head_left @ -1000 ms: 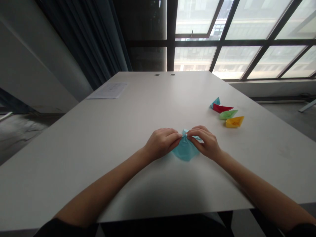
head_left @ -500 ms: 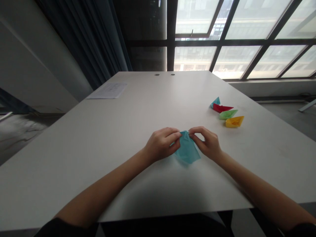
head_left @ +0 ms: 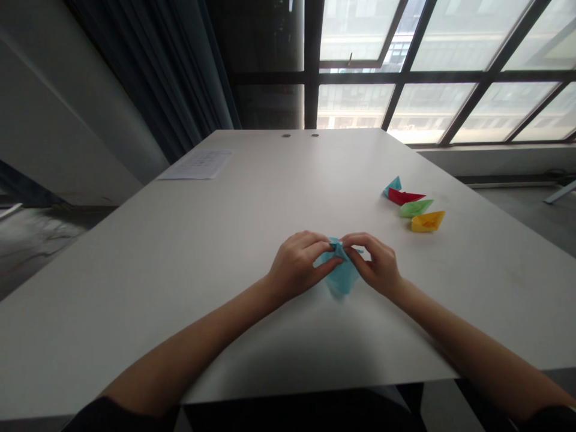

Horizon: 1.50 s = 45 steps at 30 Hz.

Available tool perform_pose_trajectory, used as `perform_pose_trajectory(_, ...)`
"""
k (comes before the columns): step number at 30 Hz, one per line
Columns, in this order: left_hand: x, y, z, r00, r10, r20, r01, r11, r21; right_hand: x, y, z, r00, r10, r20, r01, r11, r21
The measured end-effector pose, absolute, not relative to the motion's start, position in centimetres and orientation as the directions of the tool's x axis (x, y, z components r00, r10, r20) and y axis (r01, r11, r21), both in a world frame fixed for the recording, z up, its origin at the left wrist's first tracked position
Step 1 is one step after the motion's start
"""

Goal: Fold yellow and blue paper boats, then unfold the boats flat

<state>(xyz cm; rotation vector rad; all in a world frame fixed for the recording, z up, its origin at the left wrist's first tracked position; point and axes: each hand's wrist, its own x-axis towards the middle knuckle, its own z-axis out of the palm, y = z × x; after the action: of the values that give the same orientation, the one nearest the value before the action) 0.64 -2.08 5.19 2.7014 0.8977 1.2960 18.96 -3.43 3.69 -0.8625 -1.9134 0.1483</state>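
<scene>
A light-blue sheet of folding paper (head_left: 342,281) is held between both hands just above the near part of the table, its upper edge gathered and creased. My left hand (head_left: 300,263) pinches the left of that edge, with the thumb under the fold. On the right side, my right hand (head_left: 372,261) grips the same edge between thumb and fingers. The fingertips nearly meet, and they hide part of the fold. The lower part of the paper hangs loose and looks slightly blurred.
Right of the hands stand a blue paper boat (head_left: 393,186), a red one (head_left: 405,197), a green one (head_left: 416,208) and a yellow one (head_left: 427,222). A printed sheet (head_left: 197,165) lies at the far left of the white table (head_left: 180,252). Windows are behind.
My fingers have drawn closer together, and my left thumb has moved in under the top edge. That edge is more bunched, and the hanging part of the paper looks narrower.
</scene>
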Motion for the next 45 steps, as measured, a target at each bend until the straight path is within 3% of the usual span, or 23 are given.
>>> perform_pose_trajectory(10, 0.3, -1.6, 5.7, 0.535, 0.463, 0.707, 0.463, -0.86, 0.213, 19.7, -3.2, 4.0, -0.254, 0.593, 0.764, 0.573, 0.729, -0.375)
perform_pose_trajectory(17, 0.4, -1.8, 5.7, 0.508, 0.528, 0.68, 0.455, -0.835, 0.309, 19.8, -3.2, 4.1, -0.266, 0.719, 0.641, 0.454, 0.681, -0.575)
perform_pose_trajectory(22, 0.3, -1.9, 5.8, 0.501, 0.585, 0.637, 0.449, -0.805, 0.387, 19.6, -3.0, 4.1, -0.264, 0.782, 0.565, 0.488, 0.614, -0.621)
perform_pose_trajectory(30, 0.3, -2.0, 6.2, 0.52, 0.653, 0.55, 0.47, -0.757, 0.455, 19.5, -2.7, 3.1, -0.163, 0.869, 0.468, 0.328, 0.495, -0.805)
perform_pose_trajectory(36, 0.3, -2.0, 6.4, 0.524, 0.702, 0.483, 0.54, -0.712, 0.449, 19.3, -2.9, 3.0, -0.142, 0.88, 0.453, 0.225, 0.474, -0.851)
perform_pose_trajectory(41, 0.2, -1.4, 6.4, 0.565, 0.686, 0.459, 0.45, -0.722, 0.525, 19.6, -2.9, 3.2, -0.189, 0.871, 0.454, 0.205, 0.487, -0.849)
perform_pose_trajectory(45, -0.1, -0.9, 6.8, 0.626, 0.641, 0.444, 0.408, -0.755, 0.514, 20.1, -2.8, 3.3, -0.23, 0.865, 0.447, 0.204, 0.492, -0.847)
